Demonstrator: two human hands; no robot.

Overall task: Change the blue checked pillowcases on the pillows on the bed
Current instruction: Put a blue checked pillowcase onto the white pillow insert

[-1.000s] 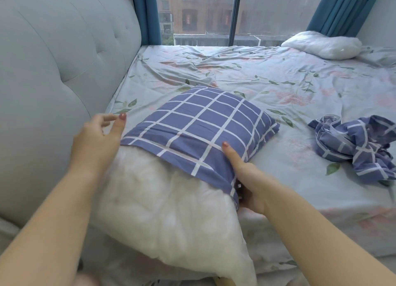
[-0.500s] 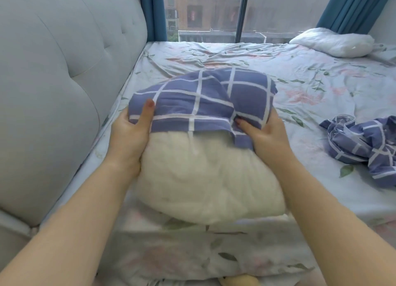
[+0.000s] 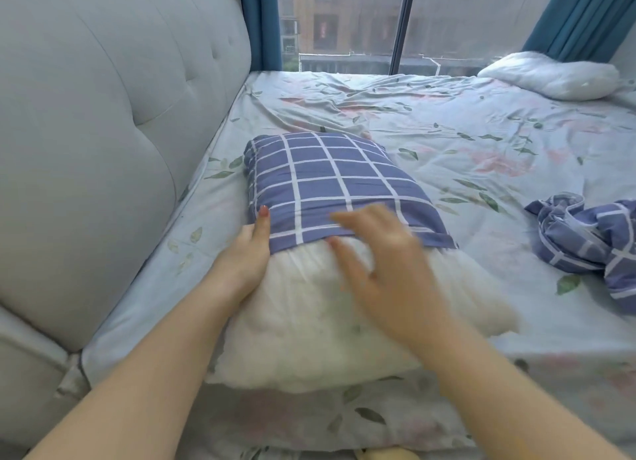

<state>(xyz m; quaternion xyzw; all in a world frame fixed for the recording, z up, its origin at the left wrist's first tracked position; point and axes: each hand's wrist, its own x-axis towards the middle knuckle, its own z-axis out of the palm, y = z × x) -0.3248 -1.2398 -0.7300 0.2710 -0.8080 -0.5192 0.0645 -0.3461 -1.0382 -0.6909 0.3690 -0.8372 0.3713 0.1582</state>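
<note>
A white pillow (image 3: 309, 322) lies near the bed's front edge, its far half inside a blue checked pillowcase (image 3: 330, 180). My left hand (image 3: 241, 263) pinches the pillowcase's left hem corner, thumb on top of the cloth. Blurred by motion, my right hand (image 3: 382, 273) hovers over the hem at the middle with its fingers spread, holding nothing. A second blue checked pillowcase (image 3: 592, 239) lies crumpled on the sheet at the right. Another bare white pillow (image 3: 550, 75) rests at the far right corner of the bed.
A padded grey headboard (image 3: 103, 132) runs along the left. The floral sheet (image 3: 447, 132) is wrinkled and spreads to a window (image 3: 344, 22) with blue curtains (image 3: 578, 15) at the far end.
The pillow has dropped back flat on the bed with the pillowcase stretched out over its far half. My right hand has let go of the hem and moved left; my left hand keeps its hold.
</note>
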